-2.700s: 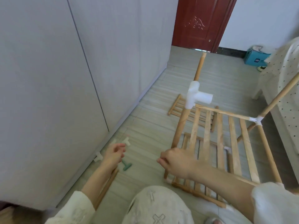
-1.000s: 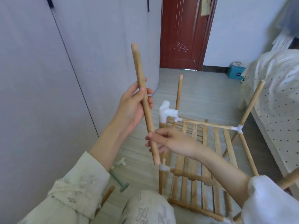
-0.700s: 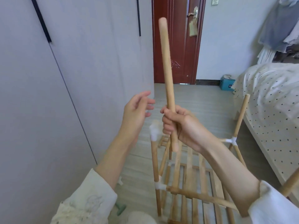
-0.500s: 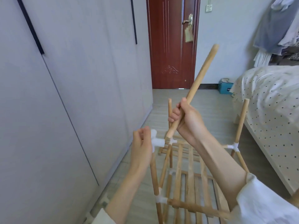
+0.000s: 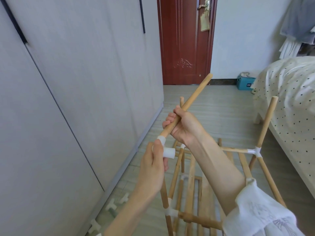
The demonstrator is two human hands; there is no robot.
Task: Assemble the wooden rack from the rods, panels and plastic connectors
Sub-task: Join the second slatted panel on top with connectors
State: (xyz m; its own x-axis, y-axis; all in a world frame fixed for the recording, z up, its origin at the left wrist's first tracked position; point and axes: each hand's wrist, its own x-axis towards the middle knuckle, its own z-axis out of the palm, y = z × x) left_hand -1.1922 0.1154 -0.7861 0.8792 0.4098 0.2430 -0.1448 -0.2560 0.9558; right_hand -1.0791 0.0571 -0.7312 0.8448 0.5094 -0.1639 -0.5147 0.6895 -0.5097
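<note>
While the left hand [image 5: 154,165] grips the connector [image 5: 166,148], the right hand [image 5: 183,127] clasps the rod [image 5: 196,97], its lower end at the socket, slanting up and away to the right.

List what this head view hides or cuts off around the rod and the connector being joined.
- How deep the long wooden rod sits in the white plastic connector: the socket wall covers its tip.
- Most of that connector's body: the left hand wraps it.
- The rod's mid-section: under the right hand and its fingers.
- The wooden rack's lower part: cut by the bottom edge.
- Loose white connectors on the floor: blurred.
</note>
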